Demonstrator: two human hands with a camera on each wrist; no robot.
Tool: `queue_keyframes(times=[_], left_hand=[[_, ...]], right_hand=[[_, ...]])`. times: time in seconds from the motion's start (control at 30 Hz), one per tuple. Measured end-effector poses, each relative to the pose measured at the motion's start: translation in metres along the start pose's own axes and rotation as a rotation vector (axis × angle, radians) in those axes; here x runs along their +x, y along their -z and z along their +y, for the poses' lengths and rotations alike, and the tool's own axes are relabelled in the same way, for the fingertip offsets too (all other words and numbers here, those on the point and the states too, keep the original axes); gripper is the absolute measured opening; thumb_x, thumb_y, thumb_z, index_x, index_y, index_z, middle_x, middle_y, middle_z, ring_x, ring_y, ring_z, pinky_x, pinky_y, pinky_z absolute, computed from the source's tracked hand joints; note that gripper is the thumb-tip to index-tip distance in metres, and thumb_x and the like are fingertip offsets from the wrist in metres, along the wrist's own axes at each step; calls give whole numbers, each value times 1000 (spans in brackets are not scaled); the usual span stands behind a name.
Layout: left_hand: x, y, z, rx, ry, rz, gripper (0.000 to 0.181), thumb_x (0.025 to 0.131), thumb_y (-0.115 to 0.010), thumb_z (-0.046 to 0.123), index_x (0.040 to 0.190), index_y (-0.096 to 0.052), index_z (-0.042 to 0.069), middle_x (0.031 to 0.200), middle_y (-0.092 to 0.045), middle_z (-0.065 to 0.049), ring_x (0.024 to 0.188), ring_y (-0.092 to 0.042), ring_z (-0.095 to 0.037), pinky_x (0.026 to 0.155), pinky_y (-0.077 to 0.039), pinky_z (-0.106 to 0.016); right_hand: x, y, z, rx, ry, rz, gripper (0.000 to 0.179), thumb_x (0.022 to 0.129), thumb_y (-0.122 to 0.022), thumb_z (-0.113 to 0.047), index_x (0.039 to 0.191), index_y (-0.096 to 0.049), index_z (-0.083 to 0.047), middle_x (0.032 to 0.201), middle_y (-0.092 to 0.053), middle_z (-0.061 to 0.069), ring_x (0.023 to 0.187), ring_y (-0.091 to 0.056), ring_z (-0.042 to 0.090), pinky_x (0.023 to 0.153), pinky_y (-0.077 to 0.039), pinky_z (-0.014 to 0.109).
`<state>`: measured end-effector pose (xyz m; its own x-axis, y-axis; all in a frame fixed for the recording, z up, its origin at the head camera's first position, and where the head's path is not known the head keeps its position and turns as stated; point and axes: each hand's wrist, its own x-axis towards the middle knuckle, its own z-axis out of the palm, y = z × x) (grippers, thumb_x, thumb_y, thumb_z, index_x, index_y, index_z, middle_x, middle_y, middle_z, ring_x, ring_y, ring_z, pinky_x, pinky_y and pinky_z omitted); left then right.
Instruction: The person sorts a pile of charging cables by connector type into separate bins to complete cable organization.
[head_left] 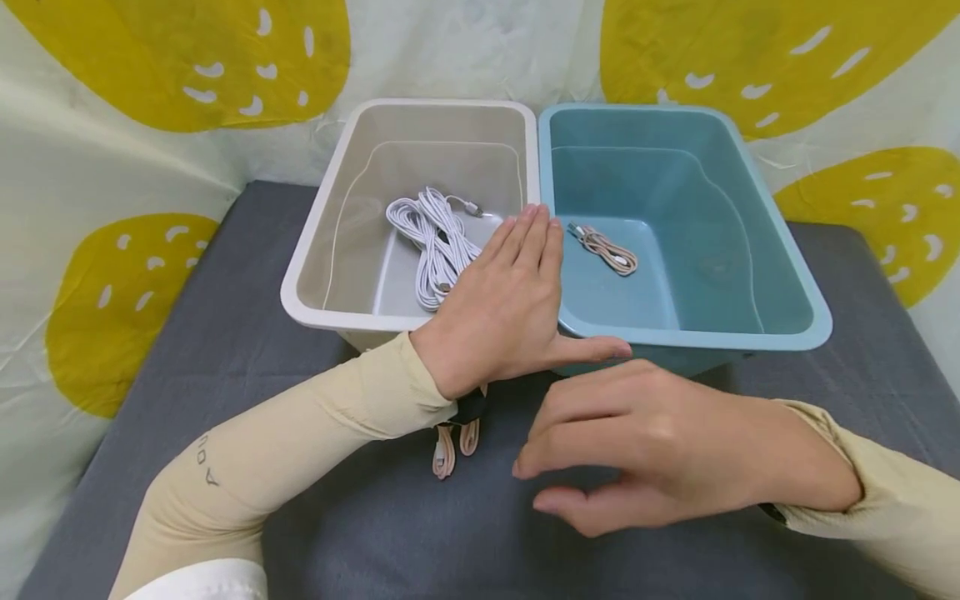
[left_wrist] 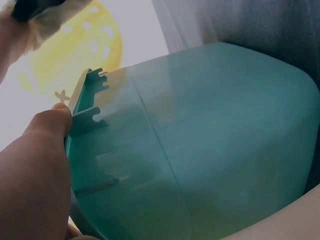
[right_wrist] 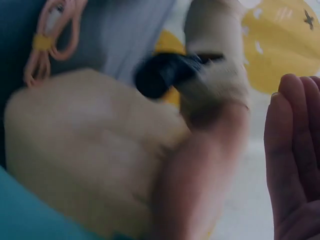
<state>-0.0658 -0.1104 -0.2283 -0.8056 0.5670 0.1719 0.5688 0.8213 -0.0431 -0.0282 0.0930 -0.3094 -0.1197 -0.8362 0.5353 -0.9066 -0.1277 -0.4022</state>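
The tabletop (head_left: 217,333) has a dark grey, cloth-like surface. Behind it and along both sides hangs a creased white sheet (head_left: 480,50); the head view shows 4 large yellow shapes (head_left: 112,350) on it, each dotted with small white marks (head_left: 210,71).

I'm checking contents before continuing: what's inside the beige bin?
The beige bin holds bundled white cables, a connector sticking out on the right. In the head view, the left hand covers the bin's near right corner, so anything behind it cannot be seen.
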Motion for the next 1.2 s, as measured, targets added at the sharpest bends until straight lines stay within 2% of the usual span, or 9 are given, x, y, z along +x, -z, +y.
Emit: queue_keyframes(times=[0.07, 0.13, 0.23, 0.37, 0.73, 0.87, 1.0, 1.1, 1.2], left_hand=[[0, 1, 1, 9, -5, 18, 130, 81, -39, 96, 161, -27, -5, 169, -29, -24, 162, -24, -34, 134, -23, -43], [0, 1, 1, 8, -8, 27, 130, 81, -40, 96, 161, -27, -5, 169, -30, -24, 162, -25, -34, 134, -24, -43], [0, 2, 2, 12, -12, 32, 130, 81, -40, 96, 161, -27, -5, 169, -30, -24, 162, -25, -33, 134, -23, -43], [1, 3, 2, 27, -18, 40, 130, 80, -39, 97, 161, -28, -4, 168, -31, -23, 161, -25, -33, 134, -23, -42], [2, 2, 2, 47, -26, 39, 130, 80, -38, 98, 160, -29, -5, 168, -32, -23, 161, -26, -32, 134, -22, -41], [2, 1, 2, 54, -29, 51, 130, 80, -38, 97, 159, -30, -5, 167, -34, -23, 161, -27, -32, 134, -22, -41], [2, -1, 1, 53, -30, 62, 130, 80, -40, 97, 159, -31, -6, 166, -35, -24, 160, -29, -33, 134, -24, -42], [2, -1, 0, 50, -29, 71, 130, 80, -41, 97, 158, -32, -7, 166, -36, -25, 160, -30, -33, 133, -25, -42], [2, -2, 0, 55, -32, 76, 130, 80, -40, 97, 158, -32, -7, 165, -36, -25, 159, -31, -33, 133, -25, -42]], right_hand=[[32, 11, -21, 1, -2, -28, 48, 86, -83, -18, 131, -67, -23, 119, -68, -17, 104, -63, -5, 92, -53, 14], [54, 18, -34, 8, -10, -41, 35, 91, -78, -16, 124, -68, -21, 109, -68, -15, 96, -63, -5, 89, -52, 10], [66, 15, -38, -10, -40, -70, 17, 95, -74, -18, 112, -71, -18, 97, -68, -12, 86, -62, -3, 86, -51, 7], [62, -3, -27, -37, -96, -124, 12, 96, -73, -19, 108, -72, -18, 95, -69, -12, 85, -63, -3, 86, -51, 7], [47, -40, 6, -68, -170, -206, 17, 98, -71, -22, 114, -73, -16, 109, -74, -8, 99, -68, 2, 91, -55, 15], [45, -48, 13, -142, -186, -211, 22, 96, -73, -25, 117, -73, -17, 115, -74, -9, 97, -65, 4, 88, -54, 17], [43, -54, 20, -233, -192, -208, 28, 94, -75, -28, 121, -73, -21, 107, -72, -10, 92, -59, 7, 83, -53, 20], [43, -56, 23, -277, -204, -215, 32, 91, -78, -31, 122, -74, -23, 102, -69, -8, 96, -59, 9, 85, -53, 23], [43, -56, 27, -313, -220, -221, 35, 90, -79, -33, 124, -75, -24, 109, -69, -5, 104, -62, 11, 90, -55, 26]])
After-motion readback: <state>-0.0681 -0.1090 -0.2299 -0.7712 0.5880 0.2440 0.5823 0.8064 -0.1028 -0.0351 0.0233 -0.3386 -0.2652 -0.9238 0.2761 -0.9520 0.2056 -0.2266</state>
